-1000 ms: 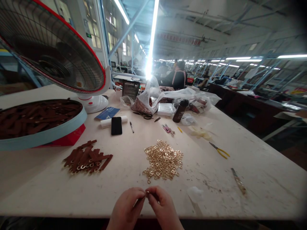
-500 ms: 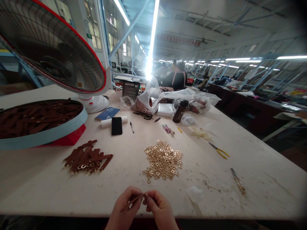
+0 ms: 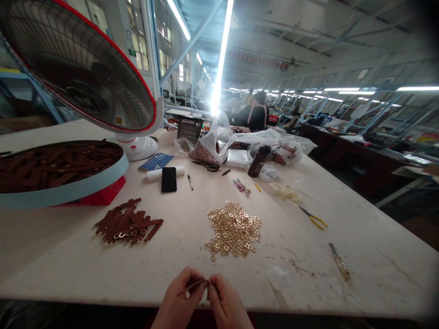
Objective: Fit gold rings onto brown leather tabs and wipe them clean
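Close to the table's front edge, my left hand (image 3: 181,294) pinches a narrow brown leather strap (image 3: 194,286). My right hand (image 3: 224,299) is closed on the strap's other end, the fingertips of both hands almost meeting. Any ring at that end is covered by my fingers. Beyond my hands lies a heap of small gold D-rings (image 3: 235,228). Off to the left is a pile of brown leather straps (image 3: 128,221), several with gold rings at their ends.
A round light-blue tray (image 3: 113,176) full of brown strips stands at left, below a red-rimmed fan (image 3: 137,114). Behind are a phone (image 3: 169,179), pen (image 3: 190,182), dark bottle (image 3: 259,161) and plastic bags (image 3: 222,137). Yellow-handled pliers (image 3: 313,218) and a brush-like tool (image 3: 339,263) lie right.
My right fingers have closed further over the strap's end, hiding the part that showed between the hands. The whole view has shifted slightly; the piles look unchanged.
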`<state>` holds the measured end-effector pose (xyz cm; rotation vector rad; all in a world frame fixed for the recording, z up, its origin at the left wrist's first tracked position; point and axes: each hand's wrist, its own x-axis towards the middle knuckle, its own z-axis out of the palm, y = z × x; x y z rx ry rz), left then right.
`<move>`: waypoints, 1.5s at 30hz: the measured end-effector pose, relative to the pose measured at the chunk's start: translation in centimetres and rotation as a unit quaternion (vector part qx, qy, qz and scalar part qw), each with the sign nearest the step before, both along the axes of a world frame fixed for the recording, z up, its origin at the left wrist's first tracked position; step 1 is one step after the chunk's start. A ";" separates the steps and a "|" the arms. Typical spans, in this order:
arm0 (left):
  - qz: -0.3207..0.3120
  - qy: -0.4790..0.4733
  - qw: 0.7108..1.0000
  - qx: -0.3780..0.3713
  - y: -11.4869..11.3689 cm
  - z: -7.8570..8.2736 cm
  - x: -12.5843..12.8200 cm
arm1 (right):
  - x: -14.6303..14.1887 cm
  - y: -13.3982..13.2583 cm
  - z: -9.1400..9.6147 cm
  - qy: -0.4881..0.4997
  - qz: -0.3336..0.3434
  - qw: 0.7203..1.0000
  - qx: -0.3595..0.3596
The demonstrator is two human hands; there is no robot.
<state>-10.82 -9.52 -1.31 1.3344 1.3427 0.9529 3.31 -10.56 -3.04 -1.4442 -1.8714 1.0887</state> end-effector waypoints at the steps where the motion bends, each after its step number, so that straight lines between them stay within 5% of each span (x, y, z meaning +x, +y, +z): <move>1: -0.005 -0.002 1.000 -0.013 0.1 0.3 0.0 | 0.0 0.0 -0.1 0.004 0.002 1.000 0.000; 7: -0.046 -0.048 0.995 -0.070 1.4 1.7 0.0 | 0.2 0.1 -0.1 0.032 -0.009 0.999 0.012; 12: -0.068 -0.051 0.990 -0.112 1.6 1.3 -0.1 | 0.3 0.3 0.8 0.021 -0.024 0.998 0.054; 19: -0.057 0.087 0.994 0.028 0.5 1.2 -0.3 | 0.1 0.3 0.6 0.029 -0.007 0.999 0.016; 26: -0.071 0.116 0.990 0.042 -0.2 1.3 -0.3 | 0.0 0.5 0.8 0.154 -0.011 0.984 -0.087; 31: -0.065 0.091 0.993 0.035 -0.4 1.1 -0.1 | -0.4 0.3 -0.1 0.077 -0.076 0.994 -0.012; 36: -0.050 0.044 0.998 -0.018 -0.2 0.7 -0.3 | -0.2 0.3 0.0 0.145 -0.026 0.986 -0.077; 45: -0.071 0.136 0.986 0.064 -0.7 0.9 0.2 | -0.6 -0.1 -0.4 0.058 -0.053 0.997 -0.003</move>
